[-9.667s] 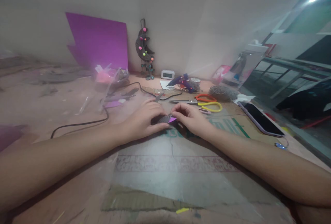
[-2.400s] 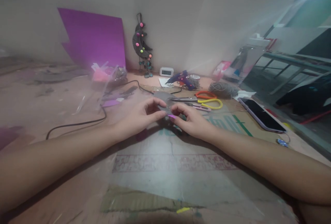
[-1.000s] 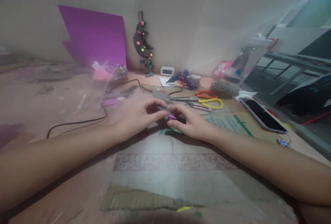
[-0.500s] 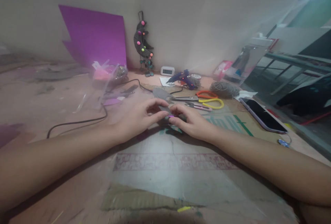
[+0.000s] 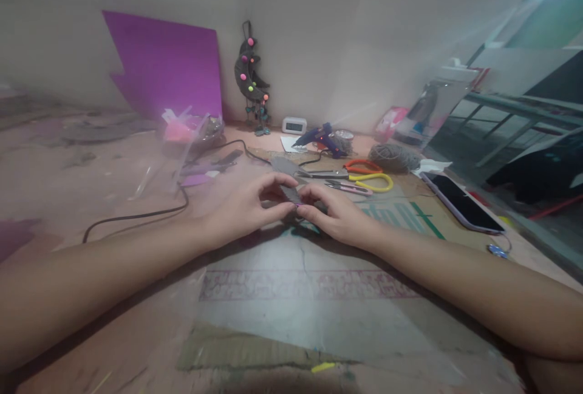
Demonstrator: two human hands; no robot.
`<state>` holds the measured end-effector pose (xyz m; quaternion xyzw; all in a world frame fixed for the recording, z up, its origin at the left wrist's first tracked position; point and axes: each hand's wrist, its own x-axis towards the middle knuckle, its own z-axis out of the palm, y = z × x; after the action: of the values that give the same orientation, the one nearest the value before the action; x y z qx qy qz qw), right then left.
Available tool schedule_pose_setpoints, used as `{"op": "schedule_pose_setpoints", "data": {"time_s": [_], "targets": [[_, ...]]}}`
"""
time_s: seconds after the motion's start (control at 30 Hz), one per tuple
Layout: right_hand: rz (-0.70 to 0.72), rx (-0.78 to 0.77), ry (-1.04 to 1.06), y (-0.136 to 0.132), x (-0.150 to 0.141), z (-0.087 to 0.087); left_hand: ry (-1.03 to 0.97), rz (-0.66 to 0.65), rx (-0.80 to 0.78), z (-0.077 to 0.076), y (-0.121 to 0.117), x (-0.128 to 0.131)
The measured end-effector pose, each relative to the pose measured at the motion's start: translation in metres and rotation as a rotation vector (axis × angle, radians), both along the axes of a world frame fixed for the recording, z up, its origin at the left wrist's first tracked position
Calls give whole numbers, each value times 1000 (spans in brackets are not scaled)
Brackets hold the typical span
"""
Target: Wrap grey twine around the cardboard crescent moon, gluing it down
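Note:
Both hands meet over the middle of the table on a small, thin grey piece with a purple edge (image 5: 290,193). My left hand (image 5: 248,203) pinches it from the left between thumb and fingers. From the right, my right hand (image 5: 334,212) grips its lower edge, the two thumb tips almost touching. Fingers cover much of the piece, so its full shape is hidden. Just beyond the hands lies a flat grey piece (image 5: 283,166). Scissors with orange and yellow handles (image 5: 371,182) and a pink-handled cutting tool (image 5: 350,188) lie to the right.
Behind are a glue gun (image 5: 321,135) with a red light, a small digital clock (image 5: 294,125) and grey yarn (image 5: 394,156). A crescent moon ornament (image 5: 248,72) and a purple sheet (image 5: 170,66) stand against the wall. A phone (image 5: 462,203) lies right; a black cord (image 5: 136,218) runs left.
The grey piece has been tilted between the fingers, and more of its grey face shows. My thumbs have shifted slightly on its purple edge. The arms have hardly moved.

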<state>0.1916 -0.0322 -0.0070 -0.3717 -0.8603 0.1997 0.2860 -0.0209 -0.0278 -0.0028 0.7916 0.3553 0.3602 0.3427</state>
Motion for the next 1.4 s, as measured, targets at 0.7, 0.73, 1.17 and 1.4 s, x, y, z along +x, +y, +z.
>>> {"op": "schedule_pose_setpoints", "data": {"time_s": [0.7, 0.73, 1.17, 1.4], "targets": [[11, -18, -17, 0, -2, 2, 0, -21, 36, -3, -2, 1], [10, -16, -18, 0, -2, 2, -3, -20, 29, -3, -2, 1], [4, -8, -9, 2, -1, 0, -18, -12, -26, -2, -3, 2], [4, -6, 25, 0, -2, 3, -3, -64, 135, -5, -4, -3]]}}
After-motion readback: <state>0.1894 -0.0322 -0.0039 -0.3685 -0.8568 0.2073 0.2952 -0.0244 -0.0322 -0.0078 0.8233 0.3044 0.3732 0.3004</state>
